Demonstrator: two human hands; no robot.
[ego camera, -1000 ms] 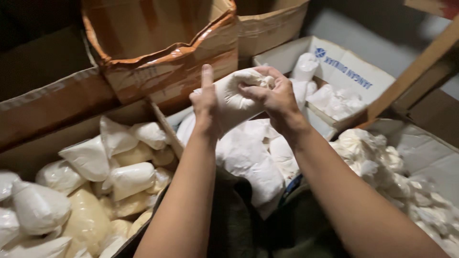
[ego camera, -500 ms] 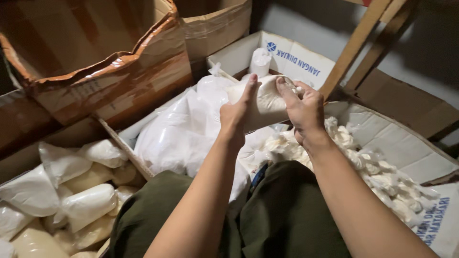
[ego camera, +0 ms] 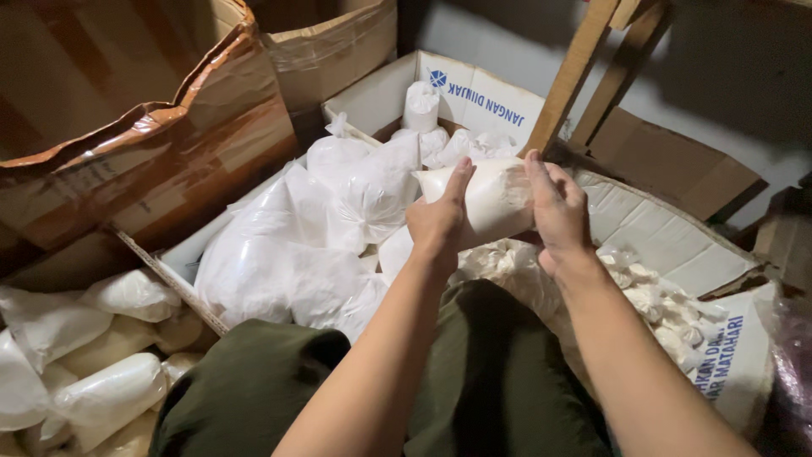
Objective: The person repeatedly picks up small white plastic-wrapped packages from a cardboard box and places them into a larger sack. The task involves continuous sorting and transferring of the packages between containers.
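Nearest the camera, the person's knees in dark green trousers (ego camera: 474,381) fill the lower middle, and both bare forearms reach forward over them to a held bag (ego camera: 486,203) of pale powder, the landmark for all else here.

The left hand (ego camera: 438,222) is closed around the bag's left end, thumb up along its front face and the other fingers hidden behind it. The right hand (ego camera: 558,211) clasps the right end, fingers curled loosely over the top and side, palm against the plastic. The bag lies roughly level between them, raised above the knees and clear of the piles below.

Just below and right of the bag, a heap of small knotted packets (ego camera: 651,305) spreads over flattened white cardboard (ego camera: 668,233). Below and left of the bag, a mound of large white plastic sacks (ego camera: 296,254) fills an open carton. Further left and lower, beyond a cardboard edge, plump sealed bags (ego camera: 110,389) of the same pale powder lie stacked in another box.

Left of and above the bag stands a big brown carton (ego camera: 144,127) wrapped in glossy tape, its top rim torn. Behind the bag, a white printed box (ego camera: 474,89) holds more tied bags, one standing upright (ego camera: 420,106). Right behind the bag, two wooden slats (ego camera: 584,63) lean up toward the top edge, and a brown cardboard flap (ego camera: 677,165) lies to the far right against a grey wall.
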